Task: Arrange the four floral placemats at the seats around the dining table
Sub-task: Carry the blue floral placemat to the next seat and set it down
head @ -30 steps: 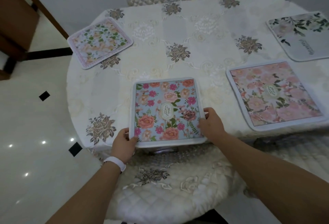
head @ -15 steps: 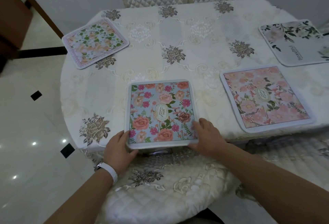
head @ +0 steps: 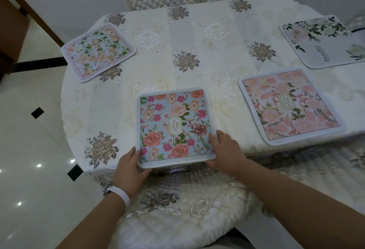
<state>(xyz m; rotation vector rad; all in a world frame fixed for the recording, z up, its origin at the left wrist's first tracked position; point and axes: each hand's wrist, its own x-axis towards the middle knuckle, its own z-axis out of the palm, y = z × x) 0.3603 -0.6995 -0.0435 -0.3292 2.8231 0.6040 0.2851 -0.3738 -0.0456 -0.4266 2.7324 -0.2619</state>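
- The blue placemat lies at the near edge of the dining table, its near border hanging just past the rim — directly ahead of both hands; it looks near square, so no long axis tells.
- The left hand pinches its near-left corner; the right hand grips the near-right corner, fingers flat on top; both equally near.
- Its oval label reads "GARDEN"; the pink placemat to the right bears the same.
- The grey placemat, far right, reads "Beautiful"; the green-leaf placemat, far left, shows no legible writing.
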